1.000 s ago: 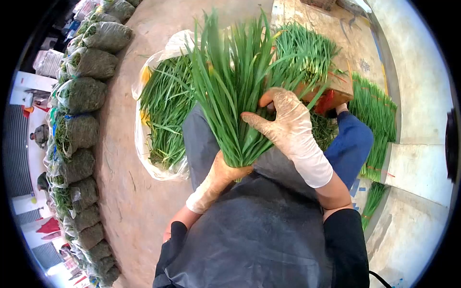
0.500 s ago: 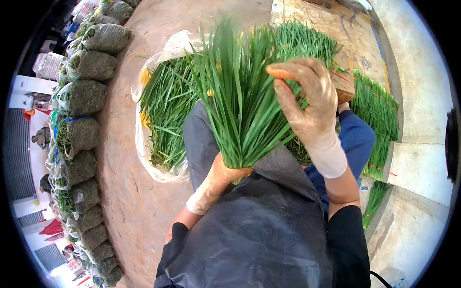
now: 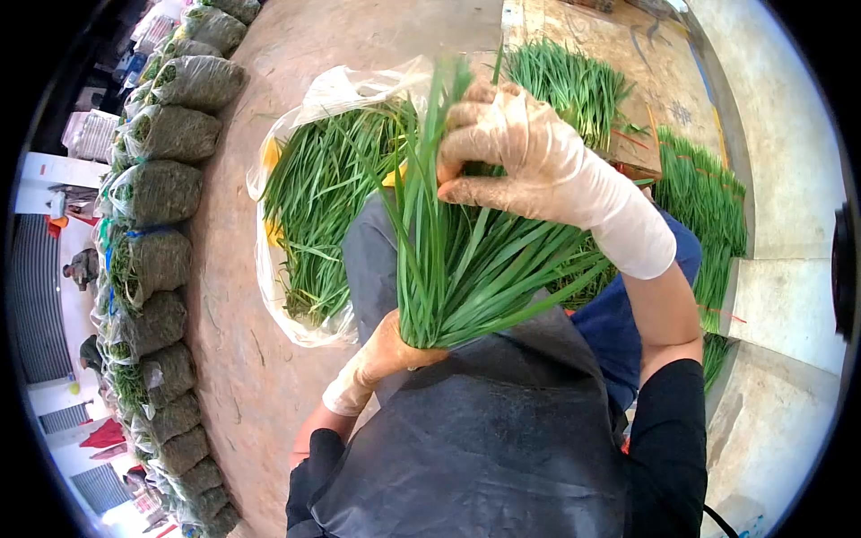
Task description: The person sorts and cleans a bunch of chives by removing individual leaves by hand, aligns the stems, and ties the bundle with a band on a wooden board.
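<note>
The bunch of long green leaves stands with its gathered base inside the closed fingers of the left hand, which grip it just in front of the dark apron. Above those fingers the leaves spread and part: a narrow clump rises nearly upright, its tips blurred, while a wider fan leans to the right, passing under the right hand. The right fingers are bent, thumb and fingertips pointing left against the upright clump; whether a leaf is pinched between them cannot be told. Both hands wear pale, stained gloves reaching over the wrists. Left of the right fingers, and beyond the left ones, a white plastic bag lies open on the floor, filled with loose leaves like those in the grip. Just beyond the right fingers, more leaves lie in a pile on a wooden board. Below the right wrist is a blue trouser leg. Farther to the right of the right fingers, banded bundles run in a row beside a pale wall, with thin red ties showing among them. Well apart from the left fingers, on their far left, a long line of stuffed bags curves along the floor, with greenery showing at their mouths.
</note>
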### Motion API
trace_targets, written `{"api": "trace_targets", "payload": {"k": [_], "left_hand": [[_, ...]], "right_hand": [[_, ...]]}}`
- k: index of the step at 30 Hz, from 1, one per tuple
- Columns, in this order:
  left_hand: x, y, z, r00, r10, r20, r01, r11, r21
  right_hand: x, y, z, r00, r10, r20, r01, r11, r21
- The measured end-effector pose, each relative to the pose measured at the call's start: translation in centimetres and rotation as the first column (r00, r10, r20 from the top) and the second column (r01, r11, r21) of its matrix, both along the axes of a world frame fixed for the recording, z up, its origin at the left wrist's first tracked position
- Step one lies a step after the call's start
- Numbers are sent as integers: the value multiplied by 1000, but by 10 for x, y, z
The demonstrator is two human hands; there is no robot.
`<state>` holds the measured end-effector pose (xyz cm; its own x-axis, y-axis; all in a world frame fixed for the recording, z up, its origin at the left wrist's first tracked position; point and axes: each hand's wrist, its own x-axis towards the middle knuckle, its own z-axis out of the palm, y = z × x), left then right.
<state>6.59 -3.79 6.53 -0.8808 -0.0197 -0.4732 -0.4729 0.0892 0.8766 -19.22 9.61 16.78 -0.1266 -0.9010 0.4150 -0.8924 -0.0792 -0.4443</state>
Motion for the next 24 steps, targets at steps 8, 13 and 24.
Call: {"api": "trace_targets", "payload": {"k": [8, 13, 24], "left_hand": [[6, -9, 11, 991, 49, 127, -51, 999, 12], [14, -13, 9, 974, 111, 197, -99, 993, -71], [22, -12, 5, 995, 42, 93, -19, 972, -234]], "right_hand": [[29, 34, -25, 714, -25, 700, 358, 872, -334], [29, 84, -32, 897, -363, 252, 395, 914, -91], [46, 71, -35, 954, -150, 259, 204, 959, -195]]}}
